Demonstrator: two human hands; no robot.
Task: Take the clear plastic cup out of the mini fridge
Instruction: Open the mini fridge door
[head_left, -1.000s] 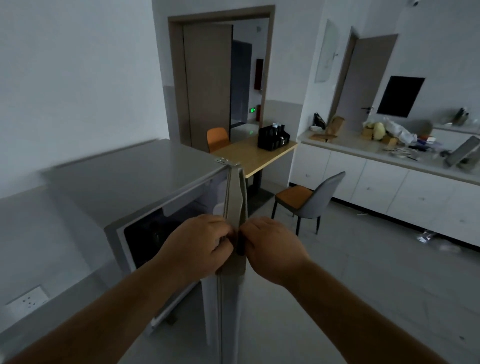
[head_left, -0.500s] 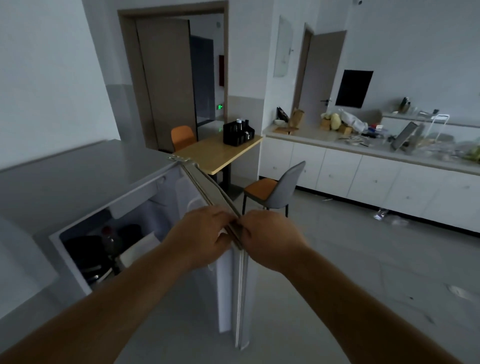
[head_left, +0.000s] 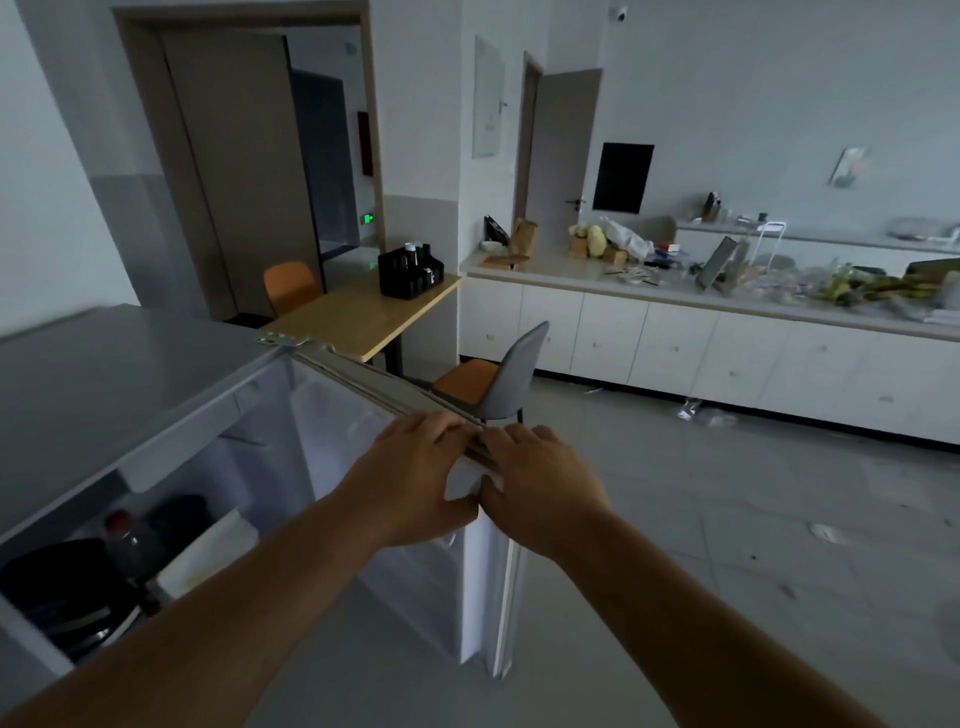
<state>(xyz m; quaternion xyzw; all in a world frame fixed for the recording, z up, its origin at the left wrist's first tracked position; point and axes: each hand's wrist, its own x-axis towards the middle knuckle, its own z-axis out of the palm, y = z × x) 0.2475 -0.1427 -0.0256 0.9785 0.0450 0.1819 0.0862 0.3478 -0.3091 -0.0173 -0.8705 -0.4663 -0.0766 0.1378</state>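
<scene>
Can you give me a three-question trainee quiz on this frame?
1. True or false: both hands grip the top edge of the fridge door.
2. Which is visible inside the fridge? A) red-capped bottle B) laptop C) pan of eggs
3. Is a clear cup identifiable in the fridge yet?

Key
1. True: left hand and right hand are on the open door's edge.
2. A: the bottle stands beside a dark pot.
3. No, none can be made out.

Dim grey indoor light, soft shadows, mini fridge (head_left: 156, 415) interior left of the hands dark and murky, wide-angle bending at the edges, countertop (head_left: 779, 296) clutter far right smeared
</scene>
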